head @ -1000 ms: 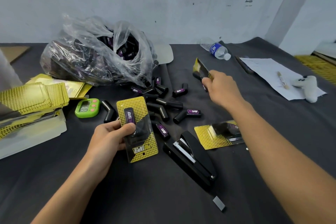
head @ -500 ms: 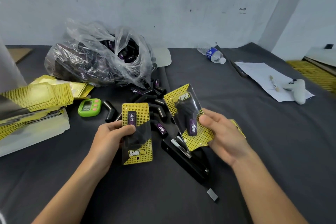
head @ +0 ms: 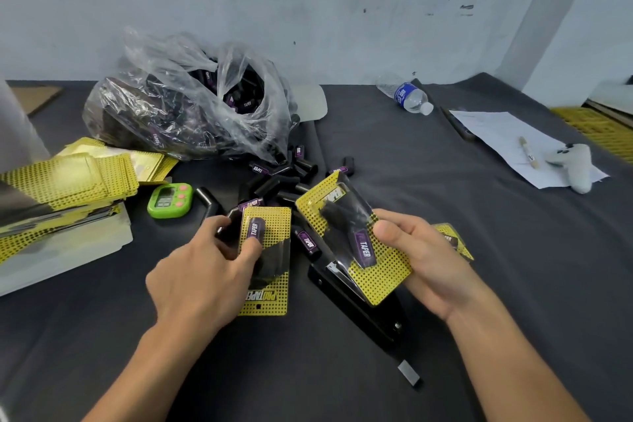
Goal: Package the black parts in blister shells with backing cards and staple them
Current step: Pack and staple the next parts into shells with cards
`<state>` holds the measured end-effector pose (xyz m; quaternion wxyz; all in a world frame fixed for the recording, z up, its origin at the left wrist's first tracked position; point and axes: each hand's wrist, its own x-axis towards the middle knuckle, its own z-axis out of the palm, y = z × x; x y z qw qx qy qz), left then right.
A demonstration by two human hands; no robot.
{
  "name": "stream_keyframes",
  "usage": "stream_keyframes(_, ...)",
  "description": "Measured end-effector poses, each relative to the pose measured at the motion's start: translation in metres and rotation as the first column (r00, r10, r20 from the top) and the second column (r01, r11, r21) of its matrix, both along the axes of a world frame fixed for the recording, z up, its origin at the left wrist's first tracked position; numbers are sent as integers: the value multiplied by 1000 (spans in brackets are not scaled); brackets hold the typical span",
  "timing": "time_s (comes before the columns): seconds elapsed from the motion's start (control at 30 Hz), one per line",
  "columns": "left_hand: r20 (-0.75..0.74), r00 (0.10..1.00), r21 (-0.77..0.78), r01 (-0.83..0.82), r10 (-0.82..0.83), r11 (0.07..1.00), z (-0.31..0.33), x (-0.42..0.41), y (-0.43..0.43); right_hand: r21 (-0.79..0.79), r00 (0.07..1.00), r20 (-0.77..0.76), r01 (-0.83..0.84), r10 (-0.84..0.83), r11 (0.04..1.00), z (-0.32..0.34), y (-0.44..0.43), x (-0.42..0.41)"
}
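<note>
Yellow dotted card backs both packs now in hand.

Head view: the left grip (head: 205, 271) holds the left pack (head: 270, 298) just left of the stapler (head: 373, 319), with the thumb pressed on the blister and the fingers curled at the card's far edge. The right grip (head: 424, 260) pinches the right pack (head: 373, 271) directly above the stapler's far end, tilted, with the thumb on the blister face. Each shell contains one black part with a purple label.

Change: one second ago the right grip was reaching well beyond the stapler for this pack. It has since brought the pack back over the stapler. The left grip has turned palm-down and lowered its pack toward the table (head: 445, 188).

Implication: both packs are filled and carded. Stapling is judged the pending step, probably the right pack first. Whether staples are already fitted cannot be determined.

A third pack (head: 457, 243) lies right of the stapler, behind the right grip. Loose black parts (head: 284, 181) lie beyond the stapler.
</note>
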<state>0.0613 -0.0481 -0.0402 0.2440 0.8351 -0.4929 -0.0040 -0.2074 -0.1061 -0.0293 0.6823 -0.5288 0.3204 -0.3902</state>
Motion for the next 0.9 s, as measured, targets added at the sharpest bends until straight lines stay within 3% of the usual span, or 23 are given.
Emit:
stream_keyframes(0.07, 46, 999, -154, 25, -18, 988, 4, -1, 5, -21, 1000, -20, -10, 9, 1000, 1, 3, 5)
stream_keyframes(0.13, -199, 945, -303, 191, -258, 934, 5, -3, 7, -76, 998, -63, -28, 23, 997, 1, 5, 11)
stream_keyframes(0.17, -430, 815, -356, 242, -389, 902, 5, -5, 5, -103, 996, -82, -40, 32, 994, 2, 6, 12)
stream_keyframes(0.2, -648, 598, -401, 257, -471, 879, 5, -8, 4, -121, 995, -93, -54, 42, 991, 2, 6, 13)
stream_keyframes(0.23, -784, 389, -418, 245, -483, 875, 5, -11, 3, -127, 993, -100, -71, 59, 989, 3, 6, 12)
stream_keyframes(0.27, -848, 244, -417, 240, -471, 877, 5, -12, 2, -133, 991, -112, -92, 77, 987, 4, 6, 10)
stream_keyframes(0.33, -886, 141, -397, 263, -442, 879, 3, -10, 0, -149, 985, -145, -119, 97, 982, 7, 8, 8)
stream_keyframes(0.53, -910, 203, -318, 220, -362, 922, -3, 0, -3, -163, 979, -195, -86, 54, 983, 4, 7, 11)
stream_keyframes(0.7, -909, 227, -355, 23, -350, 935, -2, 6, -3, 36, 999, -12, 36, -36, 999, 0, -2, -1)
stream_keyframes(0.9, -901, 254, -347, 68, -352, 936, -2, 9, -1, 3, 988, -51, 145, -145, 989, -8, -4, 0)
